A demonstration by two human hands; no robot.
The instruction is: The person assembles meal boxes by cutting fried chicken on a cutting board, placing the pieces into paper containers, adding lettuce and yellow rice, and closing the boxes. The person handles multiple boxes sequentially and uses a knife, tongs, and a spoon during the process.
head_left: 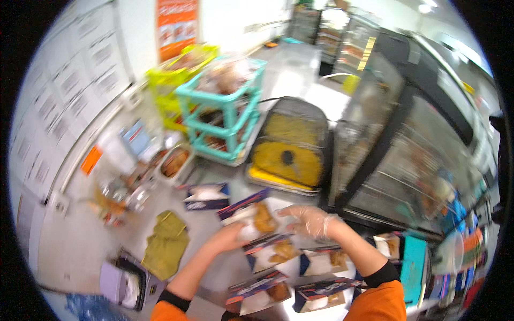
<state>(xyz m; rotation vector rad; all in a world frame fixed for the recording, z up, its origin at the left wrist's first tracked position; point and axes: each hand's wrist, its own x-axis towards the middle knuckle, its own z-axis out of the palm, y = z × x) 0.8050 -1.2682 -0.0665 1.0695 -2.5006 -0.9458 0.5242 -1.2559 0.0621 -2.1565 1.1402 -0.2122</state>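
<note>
My left hand (231,236), seemingly bare, is closed on the near-left side of an opened dark blue cardboard box (245,204). White paper lines this box, and a golden-brown fried piece (264,218) lies in it. Just right of the box is my right hand (310,220) in a clear plastic glove, its fingers stretched toward the food and apart, with nothing seen in them. Nearer to me stand several more open boxes with fried pieces, among them one box (263,291) at the front. Behind my left hand is another dark box (206,197), its contents hidden.
A black-rimmed tray with yellow contents (289,155) lies ahead. Turquoise stacked crates (225,101) and a yellow-green crate (166,85) stand far left. A glass display cabinet (396,160) fills the right. On the left are a folded olive cloth (166,243) and a lilac container (115,281).
</note>
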